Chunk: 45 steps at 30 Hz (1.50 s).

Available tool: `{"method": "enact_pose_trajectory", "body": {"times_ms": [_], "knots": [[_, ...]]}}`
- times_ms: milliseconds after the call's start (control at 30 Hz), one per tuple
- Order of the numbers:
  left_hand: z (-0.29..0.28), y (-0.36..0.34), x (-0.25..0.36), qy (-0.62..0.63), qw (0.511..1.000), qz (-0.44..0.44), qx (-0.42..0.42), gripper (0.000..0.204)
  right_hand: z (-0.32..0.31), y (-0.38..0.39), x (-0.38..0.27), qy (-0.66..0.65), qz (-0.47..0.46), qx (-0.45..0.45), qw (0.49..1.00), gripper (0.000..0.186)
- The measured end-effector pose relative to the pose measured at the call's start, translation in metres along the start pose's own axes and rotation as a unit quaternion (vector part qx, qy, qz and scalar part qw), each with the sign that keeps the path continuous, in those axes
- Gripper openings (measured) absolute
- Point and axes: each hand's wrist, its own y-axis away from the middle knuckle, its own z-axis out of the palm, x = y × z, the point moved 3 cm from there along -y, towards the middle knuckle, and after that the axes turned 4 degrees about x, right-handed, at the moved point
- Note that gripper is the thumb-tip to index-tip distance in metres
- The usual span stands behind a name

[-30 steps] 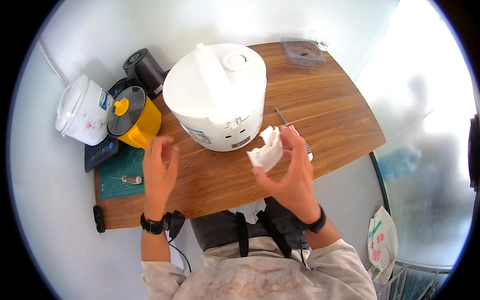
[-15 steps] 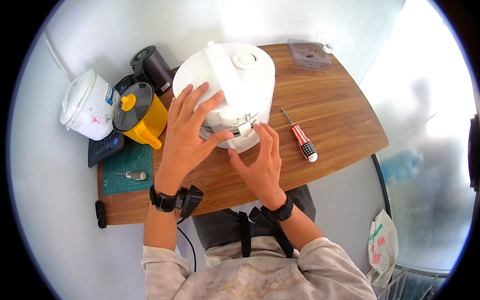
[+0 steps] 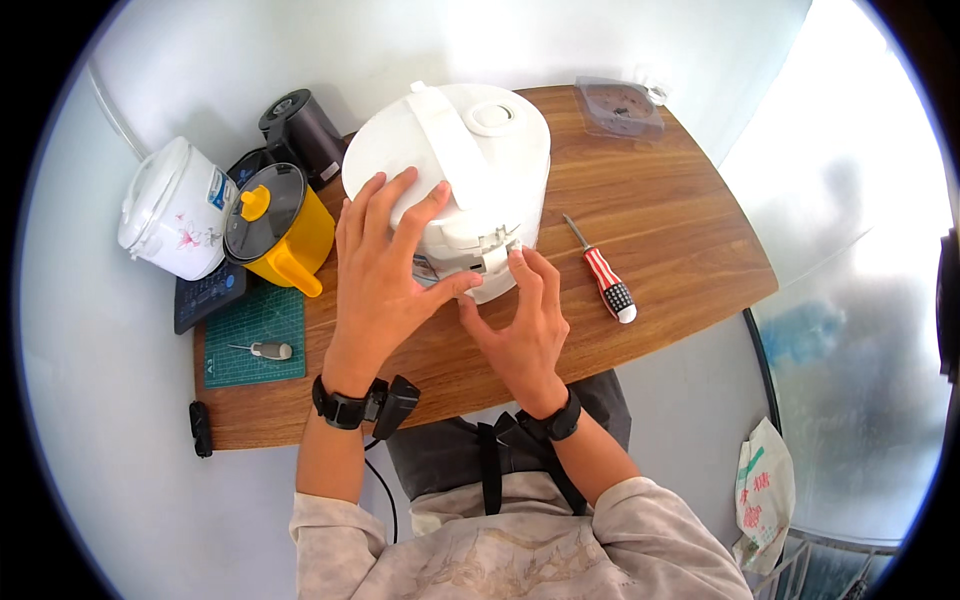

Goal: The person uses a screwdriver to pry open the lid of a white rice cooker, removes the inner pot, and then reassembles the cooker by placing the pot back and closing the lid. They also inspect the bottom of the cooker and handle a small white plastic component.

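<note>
A large white rice cooker [image 3: 445, 150] stands mid-table. My left hand [image 3: 385, 270] has its fingers spread over the cooker's lid at the front left, its thumb at the lower front by a white plastic piece [image 3: 492, 258]. My right hand [image 3: 520, 335] grips that piece against the cooker's front, below the hinged latch area, partly hiding it. A screwdriver with a striped, starred handle [image 3: 608, 285] lies just right of my right hand on the wooden table [image 3: 680, 250].
On the left are a small white cooker [image 3: 170, 215], yellow pot [image 3: 295, 235], dark kettle [image 3: 300, 135], black hotplate [image 3: 205, 295] and green mat [image 3: 250, 325] with a small screwdriver [image 3: 270, 350]. A plastic tray [image 3: 615, 105] sits back right; a bag [image 3: 760, 490] stands lower right.
My right hand has brought the white piece leftward onto the cooker's front. My left hand has risen from the table's edge onto the lid. Both have stayed there over the last half second.
</note>
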Motion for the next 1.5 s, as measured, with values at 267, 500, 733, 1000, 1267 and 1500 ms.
{"method": "enact_pose_trajectory", "body": {"times_ms": [267,500,733,1000,1267,1500], "knots": [[-0.004,-0.001,0.001,0.005,1.0,0.002,-0.008,0.071,-0.007,-0.002,-0.005,0.01,-0.002,-0.017,1.0,0.072],[-0.006,-0.002,0.004,0.022,1.0,-0.007,-0.016,0.062,-0.01,-0.006,-0.007,-0.004,-0.004,-0.022,1.0,0.072],[-0.006,-0.003,0.005,0.017,1.0,-0.009,-0.012,0.065,-0.006,-0.006,-0.005,-0.017,0.012,-0.036,0.999,0.072],[-0.004,-0.002,0.005,0.014,1.0,-0.003,-0.003,0.067,-0.01,-0.004,-0.005,-0.002,-0.008,-0.018,1.0,0.074],[-0.026,-0.023,0.038,-0.049,0.995,0.085,0.03,0.053,-0.034,-0.008,0.002,-0.004,0.001,-0.01,1.0,0.076],[-0.011,-0.036,0.057,-0.096,0.984,0.149,-0.022,0.041,-0.042,-0.011,0.007,0.005,-0.008,-0.001,1.0,0.076]]}}
